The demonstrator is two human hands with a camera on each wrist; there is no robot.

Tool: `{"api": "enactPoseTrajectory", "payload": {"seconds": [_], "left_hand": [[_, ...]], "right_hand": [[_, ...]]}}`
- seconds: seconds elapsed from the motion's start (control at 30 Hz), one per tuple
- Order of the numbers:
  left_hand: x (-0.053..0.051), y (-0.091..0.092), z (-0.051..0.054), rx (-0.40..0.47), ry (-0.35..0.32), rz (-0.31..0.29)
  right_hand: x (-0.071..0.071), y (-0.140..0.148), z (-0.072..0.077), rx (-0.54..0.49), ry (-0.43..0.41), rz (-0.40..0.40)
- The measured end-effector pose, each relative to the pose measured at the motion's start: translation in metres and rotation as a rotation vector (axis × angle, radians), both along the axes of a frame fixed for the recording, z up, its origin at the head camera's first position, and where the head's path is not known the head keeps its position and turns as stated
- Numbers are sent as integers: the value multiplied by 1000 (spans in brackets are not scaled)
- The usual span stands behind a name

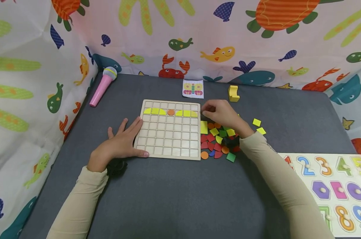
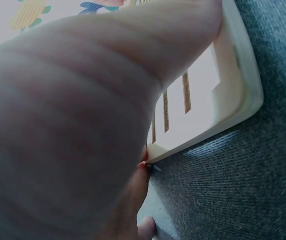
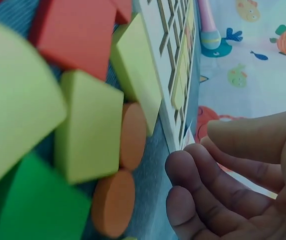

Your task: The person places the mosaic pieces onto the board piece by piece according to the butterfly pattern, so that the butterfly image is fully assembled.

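Note:
A wooden grid board (image 1: 168, 157) lies on the dark table. One row near its far edge holds yellow pieces (image 1: 187, 113) on both sides of an orange disc (image 1: 171, 112). My left hand (image 1: 120, 142) rests at the board's left side, thumb on the near edge, fingers along the left rim. Beside the far right corner, my right hand (image 1: 220, 114) hovers with loosely bent fingers; in the right wrist view, thumb and fingers (image 3: 183, 167) stand apart and nothing shows between them. Right of the board lies a loose pile of red, yellow, green and orange pieces (image 1: 210, 137), partly behind the right wrist.
Behind the board lies a small butterfly pattern card (image 1: 193, 89). A yellow block (image 1: 233, 93) stands to its right, and a pink toy microphone (image 1: 102, 87) lies at far left. Two yellow squares (image 1: 256, 122) lie right of the pile. A number puzzle board (image 1: 310, 179) occupies the near right.

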State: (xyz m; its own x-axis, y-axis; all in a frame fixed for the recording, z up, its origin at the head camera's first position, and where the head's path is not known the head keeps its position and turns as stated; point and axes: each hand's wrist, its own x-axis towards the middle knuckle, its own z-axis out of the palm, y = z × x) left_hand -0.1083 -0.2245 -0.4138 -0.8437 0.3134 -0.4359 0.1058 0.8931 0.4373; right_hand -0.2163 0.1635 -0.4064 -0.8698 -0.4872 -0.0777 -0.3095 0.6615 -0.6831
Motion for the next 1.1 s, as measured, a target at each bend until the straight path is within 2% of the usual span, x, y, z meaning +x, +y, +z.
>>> {"api": "enactPoseTrajectory", "payload": {"seconds": [0.23,0.57,0.83,1.1], "left_hand": [[0,0,1,2,-1,1],[1,-1,1,4,6,-3],[1,-2,1,8,9,-4],[2,-1,2,11,7,-6]], "right_hand": [[2,10,-1,40,-65,45],[4,11,-5,107,-99,185],[6,9,-5,88,-90,145],[3,5,-3,55,-29,27]]}}
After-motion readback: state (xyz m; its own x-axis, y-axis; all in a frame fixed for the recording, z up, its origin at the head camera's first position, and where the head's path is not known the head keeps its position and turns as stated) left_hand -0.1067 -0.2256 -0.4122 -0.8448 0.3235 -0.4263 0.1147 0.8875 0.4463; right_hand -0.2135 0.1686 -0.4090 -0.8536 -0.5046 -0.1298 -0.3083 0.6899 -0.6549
